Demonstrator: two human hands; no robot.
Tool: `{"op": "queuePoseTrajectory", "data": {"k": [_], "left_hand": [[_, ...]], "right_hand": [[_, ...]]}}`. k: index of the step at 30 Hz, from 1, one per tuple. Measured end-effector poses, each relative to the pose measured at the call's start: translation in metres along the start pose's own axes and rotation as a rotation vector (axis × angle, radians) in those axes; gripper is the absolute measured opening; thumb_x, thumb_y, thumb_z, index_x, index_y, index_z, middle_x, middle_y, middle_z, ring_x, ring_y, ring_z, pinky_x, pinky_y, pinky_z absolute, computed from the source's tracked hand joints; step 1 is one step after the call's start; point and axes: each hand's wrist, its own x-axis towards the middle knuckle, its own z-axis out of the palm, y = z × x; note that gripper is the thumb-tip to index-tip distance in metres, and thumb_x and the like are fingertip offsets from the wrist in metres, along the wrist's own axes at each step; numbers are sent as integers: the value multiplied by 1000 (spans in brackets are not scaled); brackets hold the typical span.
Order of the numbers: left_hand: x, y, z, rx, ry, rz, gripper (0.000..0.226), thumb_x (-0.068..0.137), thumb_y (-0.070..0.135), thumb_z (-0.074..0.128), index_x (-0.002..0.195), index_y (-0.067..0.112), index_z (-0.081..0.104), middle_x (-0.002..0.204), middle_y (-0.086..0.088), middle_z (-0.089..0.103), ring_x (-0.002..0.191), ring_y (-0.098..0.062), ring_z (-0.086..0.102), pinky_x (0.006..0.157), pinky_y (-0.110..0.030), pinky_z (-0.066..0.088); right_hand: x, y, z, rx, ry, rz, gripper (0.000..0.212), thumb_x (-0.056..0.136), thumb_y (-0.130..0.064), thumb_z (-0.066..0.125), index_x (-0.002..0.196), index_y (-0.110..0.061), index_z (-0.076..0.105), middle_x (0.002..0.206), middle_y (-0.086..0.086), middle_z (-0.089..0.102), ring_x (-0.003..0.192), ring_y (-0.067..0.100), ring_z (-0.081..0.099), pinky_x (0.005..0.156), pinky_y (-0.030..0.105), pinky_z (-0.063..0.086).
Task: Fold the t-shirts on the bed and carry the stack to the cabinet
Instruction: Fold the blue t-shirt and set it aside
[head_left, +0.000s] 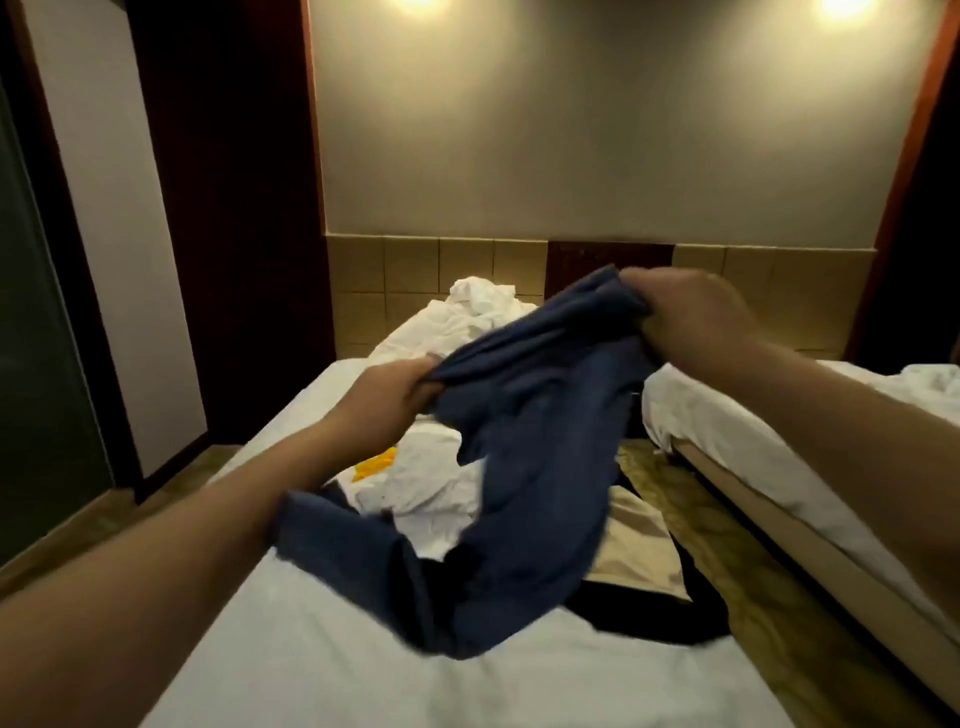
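A dark blue t-shirt (524, 415) hangs in the air over the bed (291, 649), its lower part trailing down onto the sheet. My left hand (395, 395) grips one bunched edge of it at the left. My right hand (691, 317) grips the other edge, higher and to the right. Under the shirt lie a white garment (426, 483) with a yellow patch (374, 465), a cream-coloured garment (639, 545) and something black (649, 608). The shirt blurs with motion.
Crumpled white bedding (467, 312) is heaped at the head of the bed. A second bed (779, 431) stands to the right across a narrow carpeted gap (727, 545). Dark wooden panels (234, 208) and a glass door (36, 364) are on the left.
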Motion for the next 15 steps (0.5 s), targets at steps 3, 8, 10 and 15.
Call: {"op": "queuePoseTrajectory", "data": {"k": [3,8,10,15], "left_hand": [[10,8,-7,-37,-49,-23,30,95,26,42,97,3,62,102,-19,65,96,-33,57,74,-34,36],[18,5,-7,-9,-59,-66,26,98,20,42,99,2,60,102,-19,63,95,-35,56,76,-36,38],[12,6,-4,14,-110,-69,26,98,21,41,98,3,60,102,-18,63,95,-34,55,78,-38,40],[11,9,-5,61,-134,-66,28,99,21,40,104,3,60,105,-19,60,96,-33,53,79,-36,37]], "right_hand": [[-9,12,10,-7,-20,2,24,91,-18,44,103,-11,62,99,14,65,89,34,63,66,37,46],[-6,20,19,148,-32,16,20,92,-14,47,102,-9,64,89,12,63,83,32,60,70,39,47],[-9,17,20,176,-6,-9,16,92,-12,51,99,-8,65,86,13,64,79,31,60,69,43,48],[-15,15,20,195,-50,19,17,91,-9,49,103,-13,61,85,11,65,74,30,61,63,38,48]]}}
